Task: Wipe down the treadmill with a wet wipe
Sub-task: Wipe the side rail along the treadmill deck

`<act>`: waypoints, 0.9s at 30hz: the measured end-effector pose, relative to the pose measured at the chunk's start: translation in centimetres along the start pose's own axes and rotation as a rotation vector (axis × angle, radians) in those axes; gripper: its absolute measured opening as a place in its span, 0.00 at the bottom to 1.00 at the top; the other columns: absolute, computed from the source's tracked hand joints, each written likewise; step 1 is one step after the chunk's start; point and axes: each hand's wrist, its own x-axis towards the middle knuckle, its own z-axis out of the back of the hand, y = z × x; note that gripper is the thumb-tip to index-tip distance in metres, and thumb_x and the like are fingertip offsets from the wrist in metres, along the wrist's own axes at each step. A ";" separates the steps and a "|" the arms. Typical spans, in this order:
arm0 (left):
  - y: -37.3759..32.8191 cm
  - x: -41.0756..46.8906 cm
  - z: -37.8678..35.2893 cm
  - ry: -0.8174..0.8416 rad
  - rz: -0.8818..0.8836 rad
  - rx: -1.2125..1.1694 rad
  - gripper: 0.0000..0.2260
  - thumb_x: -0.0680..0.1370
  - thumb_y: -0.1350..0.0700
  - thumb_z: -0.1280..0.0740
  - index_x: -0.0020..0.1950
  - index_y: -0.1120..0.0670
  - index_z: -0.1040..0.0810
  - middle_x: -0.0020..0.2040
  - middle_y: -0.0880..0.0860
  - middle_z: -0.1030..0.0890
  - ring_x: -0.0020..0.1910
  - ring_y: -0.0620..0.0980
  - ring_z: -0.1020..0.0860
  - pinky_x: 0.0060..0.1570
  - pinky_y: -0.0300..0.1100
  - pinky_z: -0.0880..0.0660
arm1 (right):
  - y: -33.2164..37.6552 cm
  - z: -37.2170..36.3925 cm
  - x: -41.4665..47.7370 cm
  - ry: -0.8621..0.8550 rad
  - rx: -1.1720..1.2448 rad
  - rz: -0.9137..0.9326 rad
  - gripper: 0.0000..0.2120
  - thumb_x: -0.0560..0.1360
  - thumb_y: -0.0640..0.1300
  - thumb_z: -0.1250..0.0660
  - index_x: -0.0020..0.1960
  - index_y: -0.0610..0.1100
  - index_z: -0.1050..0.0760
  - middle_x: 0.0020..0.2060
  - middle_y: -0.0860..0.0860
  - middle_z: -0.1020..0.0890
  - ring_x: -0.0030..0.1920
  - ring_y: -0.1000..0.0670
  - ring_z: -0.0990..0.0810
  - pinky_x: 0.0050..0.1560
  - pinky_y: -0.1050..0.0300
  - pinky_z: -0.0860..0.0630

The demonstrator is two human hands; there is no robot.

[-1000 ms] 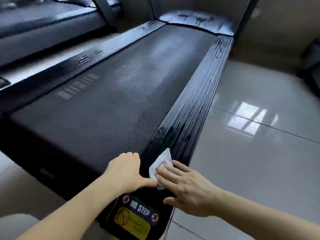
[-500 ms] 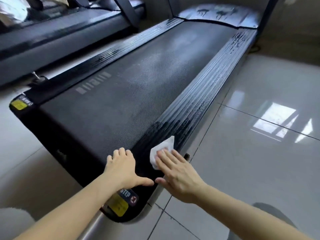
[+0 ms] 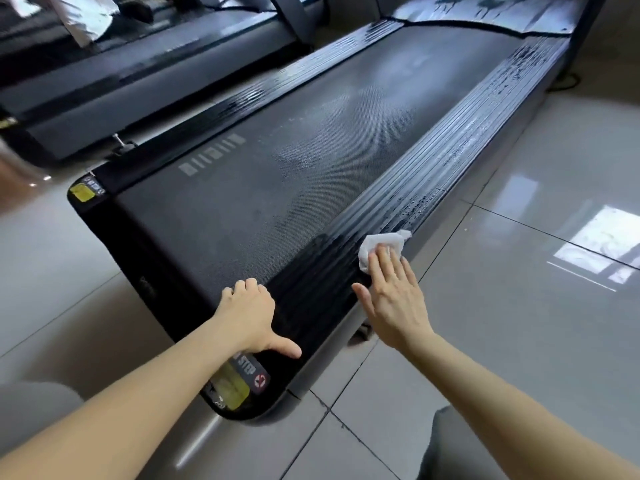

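A black treadmill [image 3: 277,188] stretches away from me, its belt flanked by ribbed side rails. The right side rail [image 3: 450,161] shows wet streaks. A crumpled white wet wipe [image 3: 381,242] lies on that rail near the rear end. My right hand [image 3: 391,296] presses the wipe down with straight fingers, thumb spread to the left. My left hand [image 3: 252,313] rests on the rear right corner of the deck, fingers bent on the belt's edge and thumb stretched out, just above a "NO STEP" sticker [image 3: 249,370].
Glossy grey floor tiles [image 3: 519,306] lie to the right with a bright window reflection. A second treadmill [image 3: 121,81] stands at the upper left, where a person's white-clad legs [image 3: 79,19] show. A yellow sticker [image 3: 81,192] marks the deck's rear left corner.
My right hand has slid the wipe forward and outward along the right rail. The view has pulled back, showing the whole rear end. My left hand stays on the rear corner.
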 end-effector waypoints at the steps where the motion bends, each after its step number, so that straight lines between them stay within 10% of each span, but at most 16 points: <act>1: 0.0 0.0 0.0 0.001 0.010 0.004 0.57 0.58 0.15 0.40 0.68 0.59 0.30 0.64 0.56 0.29 0.65 0.56 0.30 0.67 0.50 0.31 | 1.7 -0.8 -1.9 -0.021 0.049 0.000 0.38 0.83 0.63 0.58 0.83 0.39 0.49 0.82 0.40 0.49 0.83 0.42 0.54 0.82 0.46 0.54; 8: -0.3 -0.1 0.0 0.004 0.039 -0.012 0.58 0.56 0.16 0.37 0.70 0.59 0.31 0.66 0.55 0.29 0.67 0.56 0.30 0.67 0.51 0.31 | 7.7 -2.8 -9.5 -0.021 0.054 0.414 0.37 0.84 0.64 0.49 0.81 0.37 0.43 0.80 0.39 0.41 0.81 0.40 0.45 0.78 0.42 0.48; 17: -0.3 0.3 0.6 0.021 0.022 0.079 0.56 0.56 0.15 0.38 0.67 0.59 0.27 0.64 0.57 0.27 0.66 0.58 0.28 0.67 0.51 0.30 | 1.5 -1.1 0.7 -0.096 0.265 -0.218 0.36 0.84 0.62 0.57 0.84 0.41 0.54 0.83 0.44 0.55 0.83 0.47 0.59 0.81 0.50 0.62; 23: -0.2 0.0 -0.1 -0.004 0.034 0.090 0.59 0.57 0.15 0.41 0.71 0.61 0.31 0.67 0.58 0.28 0.68 0.58 0.29 0.68 0.52 0.30 | 12.8 -1.6 -5.8 -0.125 1.002 -0.624 0.33 0.81 0.60 0.41 0.76 0.41 0.45 0.71 0.46 0.32 0.72 0.45 0.33 0.71 0.51 0.34; 27: -0.2 0.1 0.3 0.007 0.015 0.104 0.60 0.57 0.15 0.41 0.71 0.61 0.30 0.67 0.59 0.27 0.68 0.59 0.29 0.67 0.52 0.30 | 18.1 -1.6 -12.9 0.171 0.996 -0.472 0.43 0.80 0.69 0.50 0.83 0.45 0.63 0.81 0.53 0.61 0.81 0.53 0.56 0.82 0.51 0.50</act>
